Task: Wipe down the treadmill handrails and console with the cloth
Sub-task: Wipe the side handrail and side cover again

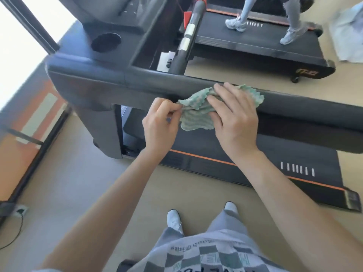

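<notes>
On handrail [294, 107]: cloth [196, 112], both hands.

1. The cloth [198, 112] is showing a soft woven fabric, pale green with wavy ribbed stripes and a scalloped edge, matt and crumpled.
2. The handrail [306, 107] is looking like dark grey moulded plastic or padded foam, smooth with a dull satin sheen.
3. The console [110, 42] is appearing as matt black plastic.
4. The treadmill belt [245, 146] is showing a dark, finely textured rubbery surface.
5. The floor [82, 183] is looking smooth, beige and matt.
6. The shirt [206, 256] is showing printed grey cotton-like fabric.
</notes>
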A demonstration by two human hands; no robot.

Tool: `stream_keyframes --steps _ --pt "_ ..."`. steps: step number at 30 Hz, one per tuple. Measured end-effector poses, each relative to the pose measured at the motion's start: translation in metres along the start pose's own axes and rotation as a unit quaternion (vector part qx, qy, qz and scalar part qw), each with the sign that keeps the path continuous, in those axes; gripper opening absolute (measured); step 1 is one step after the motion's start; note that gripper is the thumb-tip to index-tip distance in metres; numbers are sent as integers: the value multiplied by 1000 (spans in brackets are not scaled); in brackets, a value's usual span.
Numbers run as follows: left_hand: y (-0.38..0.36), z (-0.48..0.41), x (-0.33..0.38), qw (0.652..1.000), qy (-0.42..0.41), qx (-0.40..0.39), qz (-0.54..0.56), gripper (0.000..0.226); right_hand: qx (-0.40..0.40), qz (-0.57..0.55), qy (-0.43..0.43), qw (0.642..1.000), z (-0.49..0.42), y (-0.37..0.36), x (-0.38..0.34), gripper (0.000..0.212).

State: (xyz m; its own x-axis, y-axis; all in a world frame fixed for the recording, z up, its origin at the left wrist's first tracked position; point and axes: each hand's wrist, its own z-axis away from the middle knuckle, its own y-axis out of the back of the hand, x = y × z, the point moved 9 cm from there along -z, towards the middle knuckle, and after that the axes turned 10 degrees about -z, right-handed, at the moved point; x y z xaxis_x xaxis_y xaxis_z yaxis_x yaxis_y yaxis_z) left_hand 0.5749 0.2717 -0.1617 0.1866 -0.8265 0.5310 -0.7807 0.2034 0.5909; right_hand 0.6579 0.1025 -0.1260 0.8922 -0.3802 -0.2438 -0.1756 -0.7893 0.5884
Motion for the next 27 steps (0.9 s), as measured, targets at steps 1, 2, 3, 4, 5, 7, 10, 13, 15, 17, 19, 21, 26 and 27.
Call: stream_keyframes --steps 1,2,3,4,5,7,10,13,15,17,19,21,26,27 --pt "8 -4 -14 1000 7 -2 0 5 0 3 4 1000 -4 -10 -11 23" --pt "17 -8 -27 1000 14 -1 -3 5 -3 7 9 1000 -9 -21 -21 24" --pt "25 -12 -40 1000 21 2 -5 5 -7 12 15 1000 -13 -32 -32 26" --pt "33 -16 -52 999 31 6 -4 5 -13 15 21 1000 -17 -43 -42 28" --pt "41 -20 -63 999 42 8 -3 6 -22 17 26 999 -21 -54 -53 29" --pt "54 -26 -85 997 70 11 -6 6 -45 12 28 999 -27 -75 -72 39" --pt "71 -35 -114 994 109 16 -17 3 -87 18 29 996 -33 -102 -97 55" --pt "89 -43 -140 988 149 32 -26 8 -125 8 49 991 -36 -126 -122 66" --pt "99 -48 -157 984 169 43 -23 11 -142 3 66 988 -41 -140 -138 75" --pt "109 -52 -176 981 187 50 -22 9 -158 -17 74 985 -44 -154 -152 79" --pt "120 -57 -196 976 207 63 -19 9 -170 -34 75 982 -46 -168 -164 80" --pt "129 -62 -214 973 220 72 -15 11 -171 -52 72 981 -47 -180 -175 78" --pt "148 -78 -245 980 176 88 -27 13 -145 -41 68 986 -58 -214 -197 70" --pt "150 -80 -255 980 177 88 -26 13 -142 -36 70 987 -62 -221 -204 67"
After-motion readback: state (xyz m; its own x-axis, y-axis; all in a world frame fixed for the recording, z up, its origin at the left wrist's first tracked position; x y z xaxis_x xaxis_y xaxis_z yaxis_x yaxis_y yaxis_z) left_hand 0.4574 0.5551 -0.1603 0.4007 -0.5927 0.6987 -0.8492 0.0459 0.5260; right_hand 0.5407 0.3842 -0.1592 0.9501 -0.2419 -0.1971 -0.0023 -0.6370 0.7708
